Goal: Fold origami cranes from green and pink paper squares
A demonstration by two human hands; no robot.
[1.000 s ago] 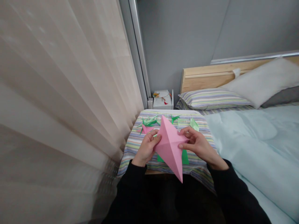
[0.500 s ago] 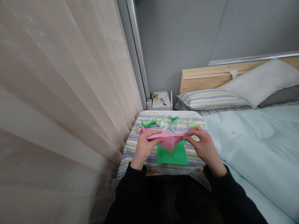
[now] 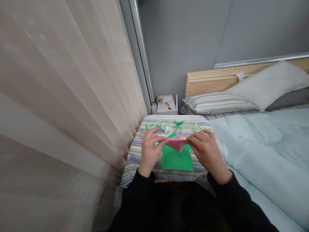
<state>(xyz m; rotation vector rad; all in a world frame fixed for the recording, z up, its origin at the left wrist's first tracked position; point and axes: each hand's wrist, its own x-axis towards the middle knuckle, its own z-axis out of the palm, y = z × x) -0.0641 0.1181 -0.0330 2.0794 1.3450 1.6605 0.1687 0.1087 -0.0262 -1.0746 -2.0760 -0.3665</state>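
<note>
A folded pink paper [image 3: 177,142] is held flat and low over a small table covered with a striped cloth [image 3: 137,154]. My left hand [image 3: 150,151] pinches its left end and my right hand [image 3: 204,150] pinches its right end, both with fingers closed on it. Under the pink paper lies a green paper sheet [image 3: 177,160]. Several small green folded paper figures [image 3: 166,125] stand along the table's far edge, and a pink folded piece [image 3: 147,135] shows beside my left hand.
A sheer curtain [image 3: 60,106] hangs close on the left. A bed with a pale blue cover [image 3: 263,148] and pillows [image 3: 217,102] borders the table on the right. A white box [image 3: 166,103] sits behind the table by the grey wall.
The pink paper, earlier held upright as a tall pointed shape, has been turned down flat and lowered onto the table. Both hands moved down and forward with it, uncovering the green sheet.
</note>
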